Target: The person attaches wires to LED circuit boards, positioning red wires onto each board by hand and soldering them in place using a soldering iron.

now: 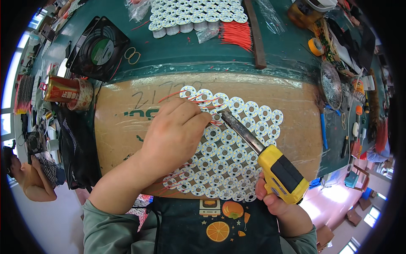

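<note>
My right hand (272, 197) grips a yellow and black soldering gun (284, 173) by its handle. The gun's metal barrel slants up and left, its tip at one of the round white LED boards (229, 136). My left hand (177, 129) is closed in a pinch just left of that tip, with short red wires (215, 122) showing at its fingertips; how many it holds is hidden. The boards lie in close rows on a brown cardboard sheet (122, 148). Red wires lie on several boards at the left side of the rows, and my left hand and forearm cover part of them.
Beyond the cardboard stand stacked LED boards (198, 17), beside a bundle of red wires (236, 33) and a dark bar (255, 38). A black fan (99, 48) and a red-gold can (62, 89) are at left. At right are a metal dish (331, 84) and yellow tape (316, 46).
</note>
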Demonstrator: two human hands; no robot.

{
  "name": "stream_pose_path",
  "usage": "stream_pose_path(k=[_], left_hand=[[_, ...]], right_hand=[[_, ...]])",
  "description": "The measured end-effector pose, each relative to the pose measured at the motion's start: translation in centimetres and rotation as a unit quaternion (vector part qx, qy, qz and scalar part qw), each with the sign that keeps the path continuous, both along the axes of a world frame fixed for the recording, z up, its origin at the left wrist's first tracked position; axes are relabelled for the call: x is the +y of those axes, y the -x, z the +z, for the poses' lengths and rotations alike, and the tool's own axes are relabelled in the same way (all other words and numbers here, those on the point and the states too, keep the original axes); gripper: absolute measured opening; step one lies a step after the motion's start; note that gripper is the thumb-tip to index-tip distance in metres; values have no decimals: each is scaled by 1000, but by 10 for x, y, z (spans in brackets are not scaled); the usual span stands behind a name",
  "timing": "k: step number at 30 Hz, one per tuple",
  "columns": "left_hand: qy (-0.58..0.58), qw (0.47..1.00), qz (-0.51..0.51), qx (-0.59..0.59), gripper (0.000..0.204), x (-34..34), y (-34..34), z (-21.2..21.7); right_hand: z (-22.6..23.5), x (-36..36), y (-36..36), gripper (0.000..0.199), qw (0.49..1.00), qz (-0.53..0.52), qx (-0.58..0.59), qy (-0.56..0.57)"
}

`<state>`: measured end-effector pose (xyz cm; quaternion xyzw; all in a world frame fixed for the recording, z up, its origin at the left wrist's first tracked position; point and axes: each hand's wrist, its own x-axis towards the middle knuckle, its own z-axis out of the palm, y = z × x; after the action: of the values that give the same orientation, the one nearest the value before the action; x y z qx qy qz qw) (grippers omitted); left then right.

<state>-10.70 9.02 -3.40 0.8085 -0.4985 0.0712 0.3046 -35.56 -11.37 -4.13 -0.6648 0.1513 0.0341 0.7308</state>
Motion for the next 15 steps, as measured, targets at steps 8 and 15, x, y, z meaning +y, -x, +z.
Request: stream_pose_path(k=[8, 15], left_hand=[[-5, 1000, -6, 5, 24, 2, 0, -1], [-6, 1000, -14, 13, 25, 2, -1, -1]], right_hand=[[-5, 1, 3, 50, 1000, -1, 28, -13], [-3, 3, 0, 76, 1000, -9, 14, -13]])
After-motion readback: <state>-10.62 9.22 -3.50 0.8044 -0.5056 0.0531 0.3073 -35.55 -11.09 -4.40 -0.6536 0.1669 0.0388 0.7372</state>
